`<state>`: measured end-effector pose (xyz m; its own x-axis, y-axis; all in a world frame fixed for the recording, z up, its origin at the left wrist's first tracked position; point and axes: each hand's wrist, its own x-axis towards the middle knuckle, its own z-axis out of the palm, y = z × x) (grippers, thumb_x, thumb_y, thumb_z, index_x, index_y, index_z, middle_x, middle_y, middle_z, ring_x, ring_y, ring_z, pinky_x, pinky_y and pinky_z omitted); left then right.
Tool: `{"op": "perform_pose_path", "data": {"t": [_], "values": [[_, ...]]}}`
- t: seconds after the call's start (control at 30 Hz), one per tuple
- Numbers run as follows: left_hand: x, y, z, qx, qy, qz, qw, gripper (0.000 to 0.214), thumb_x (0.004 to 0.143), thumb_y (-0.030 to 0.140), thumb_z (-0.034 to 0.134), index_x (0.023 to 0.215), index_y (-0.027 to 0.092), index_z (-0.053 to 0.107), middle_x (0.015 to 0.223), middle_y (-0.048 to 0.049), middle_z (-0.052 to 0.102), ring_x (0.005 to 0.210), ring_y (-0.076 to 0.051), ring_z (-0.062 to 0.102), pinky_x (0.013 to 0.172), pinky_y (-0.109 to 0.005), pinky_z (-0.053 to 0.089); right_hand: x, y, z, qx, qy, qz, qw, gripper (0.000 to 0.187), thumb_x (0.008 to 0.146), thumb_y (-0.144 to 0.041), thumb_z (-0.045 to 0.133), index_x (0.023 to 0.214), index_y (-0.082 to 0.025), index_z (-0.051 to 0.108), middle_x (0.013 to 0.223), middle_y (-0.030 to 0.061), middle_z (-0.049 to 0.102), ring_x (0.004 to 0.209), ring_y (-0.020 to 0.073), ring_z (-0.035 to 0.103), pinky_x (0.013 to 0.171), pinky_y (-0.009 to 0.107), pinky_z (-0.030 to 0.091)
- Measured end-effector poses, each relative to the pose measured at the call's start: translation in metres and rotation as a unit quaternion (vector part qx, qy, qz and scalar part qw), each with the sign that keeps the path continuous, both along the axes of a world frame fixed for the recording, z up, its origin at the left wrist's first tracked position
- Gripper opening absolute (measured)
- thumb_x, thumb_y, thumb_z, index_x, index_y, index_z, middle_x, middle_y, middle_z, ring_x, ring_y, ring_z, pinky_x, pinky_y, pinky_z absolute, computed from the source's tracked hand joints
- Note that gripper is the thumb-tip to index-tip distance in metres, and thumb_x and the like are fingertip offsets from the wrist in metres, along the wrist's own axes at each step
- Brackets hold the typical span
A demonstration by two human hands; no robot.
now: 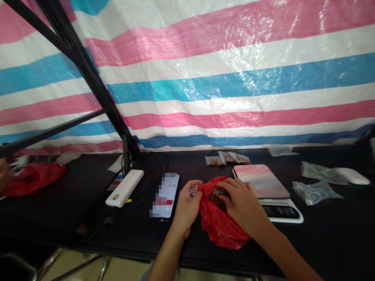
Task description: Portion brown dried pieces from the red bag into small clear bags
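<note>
A red plastic bag (225,230) stands bunched on the black table, its mouth open on brown loose contents (216,200). My left hand (187,203) is closed at the bag's left rim, with a small clear plastic bag (192,190) pinched between thumb and fingers. Over the right side of the mouth, my right hand (241,203) bends its fingers down into the opening, at the brown contents. What its fingertips grip is hidden. Just beyond that hand is a white kitchen scale (297,210) with a pink-and-grey plate (263,181).
Filled small packets (228,157) lie at the back. Clear bags (316,192) and a white mouse-like object (353,176) are at right. Left are a phone (171,195), a white power bank (125,188) and a metal frame (96,89). Another person's hand (4,173) is by another red bag (35,177).
</note>
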<state>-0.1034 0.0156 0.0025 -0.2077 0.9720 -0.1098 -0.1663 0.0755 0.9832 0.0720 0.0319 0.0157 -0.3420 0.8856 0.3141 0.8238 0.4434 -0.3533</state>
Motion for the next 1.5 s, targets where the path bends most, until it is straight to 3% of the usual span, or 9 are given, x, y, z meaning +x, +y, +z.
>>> {"op": "perform_pose_path", "data": {"t": [0.13,0.37,0.53,0.7,0.93,1.03,1.23,1.37,1.5], "values": [[0.000,0.001,0.000,-0.008,-0.020,-0.014,1.000,0.026,0.073,0.025,0.070,0.097,0.019,0.069,0.084,-0.0018,0.073,0.075,-0.015,0.067,0.069,-0.024,0.050,-0.003,0.000,-0.002,0.019,0.029,-0.018,0.999,0.027,0.090,-0.012,0.059,0.109,-0.026,0.072,0.114,0.0052,0.075,0.104,0.0258,0.063,0.085,0.041,0.033],[0.001,0.002,-0.001,0.016,-0.023,-0.034,0.999,0.028,0.074,0.028,0.072,0.100,0.019,0.067,0.088,-0.0025,0.073,0.080,-0.016,0.067,0.073,-0.026,0.050,-0.005,0.002,0.000,0.012,0.050,-0.039,0.998,0.024,0.091,-0.015,0.058,0.107,-0.025,0.073,0.113,0.0057,0.077,0.102,0.0263,0.065,0.085,0.042,0.035],[-0.002,0.004,-0.002,0.076,0.085,0.037,0.993,0.022,0.083,0.030,0.068,0.101,0.019,0.062,0.089,-0.0020,0.069,0.084,-0.017,0.067,0.080,-0.028,0.051,0.000,0.004,0.002,-0.027,0.075,-0.025,0.996,0.028,0.088,-0.015,0.060,0.109,-0.027,0.074,0.110,0.0045,0.078,0.104,0.0265,0.066,0.090,0.046,0.037],[-0.005,-0.002,-0.001,0.118,0.216,0.101,0.964,0.021,0.091,0.032,0.064,0.108,0.021,0.057,0.083,0.0026,0.057,0.076,-0.015,0.058,0.076,-0.028,0.048,0.012,0.009,0.003,-0.044,0.150,0.009,0.988,0.026,0.084,-0.019,0.064,0.105,-0.029,0.076,0.106,0.0035,0.078,0.105,0.0273,0.068,0.095,0.049,0.041],[-0.011,-0.016,0.007,0.135,0.314,0.028,0.939,0.019,0.093,0.034,0.063,0.108,0.023,0.057,0.093,-0.0015,0.061,0.086,-0.019,0.060,0.080,-0.031,0.045,0.002,0.000,0.020,-0.042,0.245,0.058,0.967,0.024,0.091,-0.028,0.062,0.112,-0.029,0.074,0.113,0.0049,0.077,0.107,0.0258,0.068,0.097,0.046,0.048],[-0.014,-0.019,0.008,0.144,0.353,-0.002,0.925,0.008,0.094,0.024,0.060,0.101,0.024,0.060,0.092,-0.0022,0.063,0.087,-0.021,0.060,0.079,-0.032,0.044,-0.008,-0.008,0.024,-0.008,0.230,0.081,0.970,0.024,0.091,-0.026,0.062,0.112,-0.028,0.074,0.113,0.0061,0.076,0.108,0.0261,0.068,0.099,0.048,0.048],[-0.016,-0.020,0.007,0.162,0.436,-0.036,0.884,0.024,0.086,0.014,0.063,0.107,0.025,0.061,0.103,-0.0055,0.067,0.098,-0.027,0.060,0.085,-0.037,0.043,-0.019,-0.022,0.019,0.047,0.167,0.109,0.979,0.032,0.095,-0.017,0.056,0.122,-0.028,0.070,0.126,0.0098,0.068,0.118,0.0254,0.063,0.102,0.046,0.051],[-0.012,-0.021,0.006,0.168,0.405,-0.029,0.898,0.026,0.087,0.015,0.062,0.111,0.023,0.059,0.105,-0.0064,0.065,0.100,-0.026,0.059,0.087,-0.038,0.045,-0.018,-0.022,0.012,0.071,0.135,0.142,0.978,0.044,0.096,-0.011,0.048,0.134,-0.028,0.064,0.144,0.0104,0.059,0.129,0.0241,0.060,0.107,0.045,0.052],[-0.008,-0.021,0.005,0.159,0.327,-0.028,0.931,0.022,0.088,0.020,0.063,0.109,0.023,0.058,0.103,-0.0050,0.064,0.094,-0.023,0.062,0.082,-0.034,0.047,-0.018,-0.020,0.012,0.104,0.130,0.177,0.970,0.059,0.088,0.000,0.043,0.136,-0.028,0.063,0.136,0.0090,0.066,0.123,0.0230,0.065,0.104,0.043,0.056]]}}
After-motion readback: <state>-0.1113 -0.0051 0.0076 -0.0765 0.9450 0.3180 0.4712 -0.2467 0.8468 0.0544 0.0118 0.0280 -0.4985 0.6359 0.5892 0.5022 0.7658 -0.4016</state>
